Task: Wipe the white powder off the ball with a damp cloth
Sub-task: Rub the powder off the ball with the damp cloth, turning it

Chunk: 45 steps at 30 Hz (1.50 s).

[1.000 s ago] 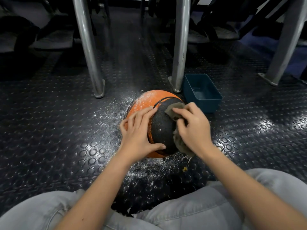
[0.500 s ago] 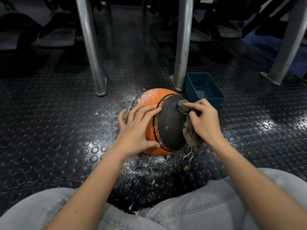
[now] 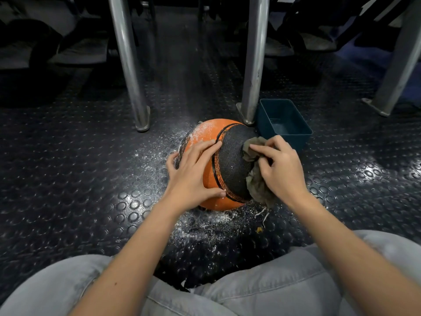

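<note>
From the head camera, the ball point(image 3: 232, 165) sits on the bumpy black floor point(image 3: 91, 179), just in front of the person's knees. It is orange with a black patch.

What could go wrong? The ball is round, so a hard rub could make it roll away to the left. The floor around it is covered in white powder point(image 3: 205, 224), so a rolling ball could pick up more. The cloth point(image 3: 257, 185) hangs low, and its near end could drag through that mess too. There is white dust on the far orange part point(image 3: 202, 133) (the cloth is not touching there), so that spot could get missed.

The left hand point(image 3: 193, 176) lies flat on the left side of the ball, fingers spread wide and thumb on the near side. It holds the ball steady but grabs nothing. The right hand point(image 3: 282, 172) has its fingers bent around the bunched grey cloth and presses it on the right side of the black patch. So the ball is between the two hands.

A blue tub point(image 3: 284, 119) sits just behind the right hand, beside a metal leg point(image 3: 255, 60).
</note>
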### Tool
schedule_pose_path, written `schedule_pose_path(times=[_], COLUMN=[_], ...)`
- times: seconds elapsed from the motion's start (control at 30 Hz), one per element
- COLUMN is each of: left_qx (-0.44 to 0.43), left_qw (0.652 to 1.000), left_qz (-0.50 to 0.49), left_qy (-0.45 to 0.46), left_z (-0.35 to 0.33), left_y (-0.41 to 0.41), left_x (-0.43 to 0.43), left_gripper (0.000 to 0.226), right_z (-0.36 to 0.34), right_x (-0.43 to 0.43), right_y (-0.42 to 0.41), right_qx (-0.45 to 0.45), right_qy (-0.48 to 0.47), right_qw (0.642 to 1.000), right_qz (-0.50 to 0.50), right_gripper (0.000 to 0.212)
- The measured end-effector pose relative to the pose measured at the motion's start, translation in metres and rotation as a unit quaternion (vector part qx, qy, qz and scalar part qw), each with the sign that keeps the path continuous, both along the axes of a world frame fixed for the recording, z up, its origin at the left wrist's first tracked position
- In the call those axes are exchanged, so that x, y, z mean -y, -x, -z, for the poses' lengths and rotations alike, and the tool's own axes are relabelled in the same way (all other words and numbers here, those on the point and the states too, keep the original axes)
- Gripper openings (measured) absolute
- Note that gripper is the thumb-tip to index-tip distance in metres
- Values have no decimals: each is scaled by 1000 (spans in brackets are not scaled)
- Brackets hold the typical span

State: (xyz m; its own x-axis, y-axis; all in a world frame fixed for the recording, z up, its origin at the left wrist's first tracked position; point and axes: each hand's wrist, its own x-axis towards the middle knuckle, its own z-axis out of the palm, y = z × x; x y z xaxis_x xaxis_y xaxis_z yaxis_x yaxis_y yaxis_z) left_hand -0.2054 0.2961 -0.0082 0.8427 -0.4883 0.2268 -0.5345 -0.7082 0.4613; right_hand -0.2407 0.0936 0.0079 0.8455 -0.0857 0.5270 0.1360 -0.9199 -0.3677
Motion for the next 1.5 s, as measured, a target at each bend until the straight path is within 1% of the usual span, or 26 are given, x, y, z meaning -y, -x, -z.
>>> schedule_pose_path(times=[0.03,0.1,0.2,0.23,0.27,0.33,0.43,0.5,0.57,0.67,0.77,0.87,0.97,1.1,1.2,1.3,1.4,1.5], left_qx=[-3,-2,1,3,2,-9,-8,-2,1,0,-8,-11,2,7,22,13,9,10], left_qw=[1000,1000,1000,1000,1000,1000,1000,1000,1000,1000,1000,1000,1000,1000,1000,1000,1000,1000], left_qz=[-2,-8,-14,-14,-12,-10,-8,-11,-18,-21,-14,-7,-17,-21,-15,-9,-8,-20], left_qy=[-2,-4,7,10,13,17,16,3,-4,-7,-4,4,12,20,15,5,2,15], left_z=[0,1,4,5,5,5,5,4,5,4,4,4,5,7,8,6,6,8], left_y=[0,1,2,3,3,4,7,9,9,8,7,7,5,5,6,8,10,8], left_x=[1,0,-2,-2,-2,-1,3,4,3,1,2,5,4,2,3,4,4,3], left_gripper=[110,111,109,108,108,108,109,108,108,108,107,107,108,107,102,108,108,108], right_z=[1,6,13,14,11,6,-1,1,6,14,14,2,-4,11,17,4,-10,4], right_x=[0,-13,-41,-44,-44,-33,-12,-12,-23,-37,-35,-30,-27,-31,-35,-28,-20,-24], right_y=[1,8,26,28,27,19,9,11,19,33,36,18,2,29,48,28,7,23], right_qx=[-5,7,43,49,47,47,37,26,27,33,51,57,42,48,41,45,32,35], right_qy=[-22,-7,107,146,166,150,81,65,76,137,173,153,149,168,181,162,148,159], right_qw=[1000,1000,989,982,978,983,996,997,996,985,979,985,988,982,979,985,988,985], right_qz=[10,-8,-89,-107,-114,-92,-23,-19,-47,-96,-97,-62,-31,-69,-80,-50,-12,-63], right_gripper=[33,34,33,32,31,33,37,37,37,34,32,33,35,34,31,32,34,34])
